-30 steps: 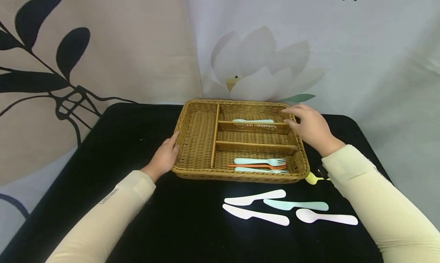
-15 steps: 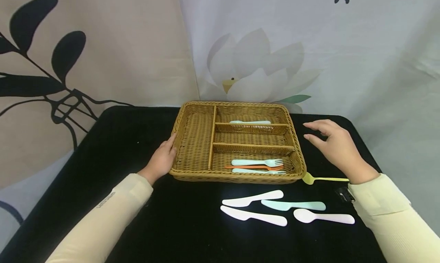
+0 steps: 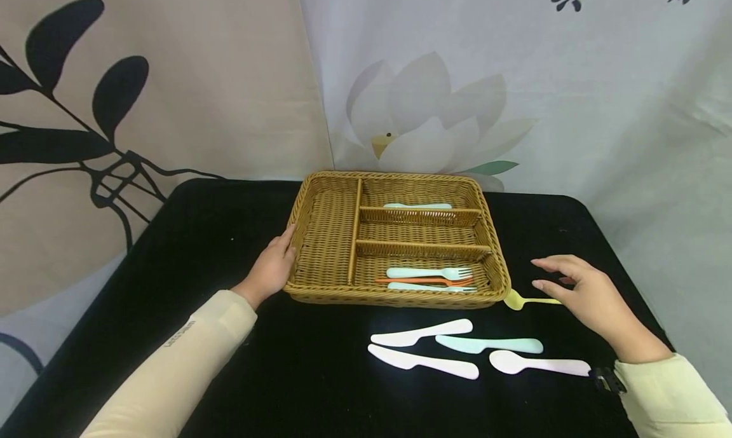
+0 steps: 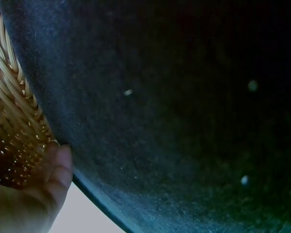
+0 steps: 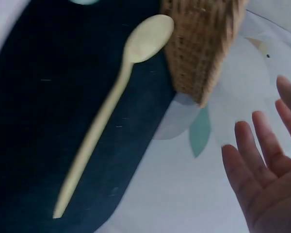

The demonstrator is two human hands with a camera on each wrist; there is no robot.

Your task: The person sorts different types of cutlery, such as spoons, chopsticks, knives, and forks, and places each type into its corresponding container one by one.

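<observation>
A woven wicker tray (image 3: 326, 234) with several compartments sits on the black table (image 3: 171, 247). My left hand (image 3: 273, 266) rests flat against the tray's left wall (image 4: 12, 126). My right hand (image 3: 577, 288) hovers with straight fingers (image 5: 254, 145) just above the handle of a yellow spoon (image 3: 528, 301) that lies beside the tray's right front corner; the spoon (image 5: 111, 104) lies free on the cloth. Two pale forks and an orange one (image 3: 429, 279) lie in the tray's front compartment. A pale utensil (image 3: 417, 206) lies in the back one.
In front of the tray lie two white knives (image 3: 420, 333), (image 3: 423, 362), a pale green knife (image 3: 488, 344) and a white spoon (image 3: 537, 363). A printed cloth backdrop (image 3: 429, 75) hangs behind the table. The table's right edge (image 3: 629, 260) runs close to my right hand.
My right hand has left the tray's far right corner and come back toward me along its right side to above the yellow spoon's handle. The left hand stays against the tray.
</observation>
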